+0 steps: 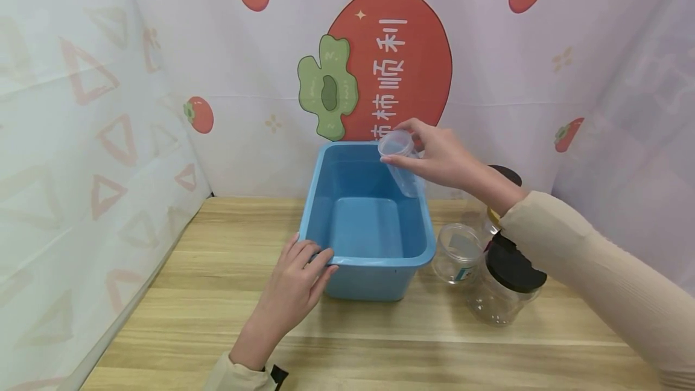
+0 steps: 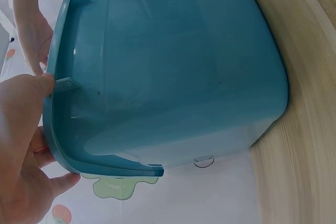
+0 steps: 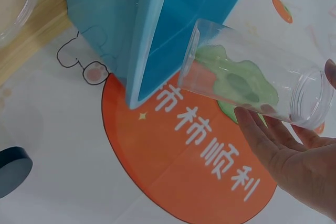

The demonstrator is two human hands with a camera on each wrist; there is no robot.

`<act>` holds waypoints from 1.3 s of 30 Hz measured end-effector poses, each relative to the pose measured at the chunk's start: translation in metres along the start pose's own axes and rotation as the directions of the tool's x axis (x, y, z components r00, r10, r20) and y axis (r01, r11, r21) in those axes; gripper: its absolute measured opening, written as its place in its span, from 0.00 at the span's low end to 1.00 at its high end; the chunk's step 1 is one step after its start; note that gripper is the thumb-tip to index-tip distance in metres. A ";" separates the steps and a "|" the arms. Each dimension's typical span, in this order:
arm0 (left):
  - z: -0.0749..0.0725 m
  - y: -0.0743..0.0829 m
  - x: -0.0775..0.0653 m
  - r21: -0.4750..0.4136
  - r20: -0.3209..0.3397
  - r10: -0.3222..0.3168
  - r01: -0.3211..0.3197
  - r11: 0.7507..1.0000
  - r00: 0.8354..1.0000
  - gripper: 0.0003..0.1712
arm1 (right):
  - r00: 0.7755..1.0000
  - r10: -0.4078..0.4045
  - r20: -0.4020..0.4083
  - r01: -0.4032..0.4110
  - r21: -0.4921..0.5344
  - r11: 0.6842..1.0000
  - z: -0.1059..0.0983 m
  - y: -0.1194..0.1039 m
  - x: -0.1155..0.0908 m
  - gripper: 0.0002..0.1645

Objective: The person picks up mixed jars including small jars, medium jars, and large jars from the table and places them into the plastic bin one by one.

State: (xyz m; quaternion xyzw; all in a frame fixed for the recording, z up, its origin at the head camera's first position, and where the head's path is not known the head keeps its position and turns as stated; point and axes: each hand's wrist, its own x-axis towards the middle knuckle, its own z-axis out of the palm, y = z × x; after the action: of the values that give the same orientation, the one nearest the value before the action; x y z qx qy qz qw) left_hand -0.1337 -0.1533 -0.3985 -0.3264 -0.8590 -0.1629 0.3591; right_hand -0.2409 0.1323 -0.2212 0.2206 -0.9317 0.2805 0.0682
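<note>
A white cloth backdrop (image 1: 260, 65) hangs behind a wood-grain table (image 1: 412, 349), dominated by a large red fruit print (image 1: 429, 47) with a green leafy cap (image 1: 315, 92) and a column of white Chinese characters (image 1: 388, 74). Smaller fruit prints (image 1: 201, 115) dot the fabric, while faded triangles (image 1: 98, 195) pattern the cloth at left. At right, an open-topped clear jar (image 1: 453, 249) stands beside a black-lidded clear jar (image 1: 496, 303), another dark-lidded container (image 1: 509, 174) partly hidden farther back
</note>
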 end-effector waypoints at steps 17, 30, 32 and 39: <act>0.000 0.001 0.000 0.006 -0.007 0.004 -0.004 1.000 1.000 0.33 | 0.998 -0.014 0.064 0.012 0.027 1.000 0.016 -0.007 0.015 0.46; 0.000 0.000 0.000 0.003 -0.004 0.000 0.000 1.000 1.000 0.33 | 0.995 -0.010 0.095 0.007 0.031 1.000 0.029 -0.015 0.026 0.46; 0.000 0.000 0.000 0.004 -0.004 0.001 -0.001 1.000 1.000 0.33 | 0.995 -0.007 0.098 0.004 0.027 1.000 0.031 -0.014 0.027 0.46; 0.000 0.000 0.000 0.011 0.007 -0.004 0.004 1.000 1.000 0.33 | 0.990 0.025 0.137 -0.028 0.015 1.000 0.035 -0.014 0.032 0.46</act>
State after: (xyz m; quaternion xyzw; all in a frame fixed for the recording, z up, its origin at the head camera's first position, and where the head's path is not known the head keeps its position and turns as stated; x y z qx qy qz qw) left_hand -0.1337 -0.1537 -0.3988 -0.3234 -0.8618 -0.1576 0.3576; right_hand -0.2634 0.0902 -0.2354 0.2275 -0.9346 0.2734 -0.0012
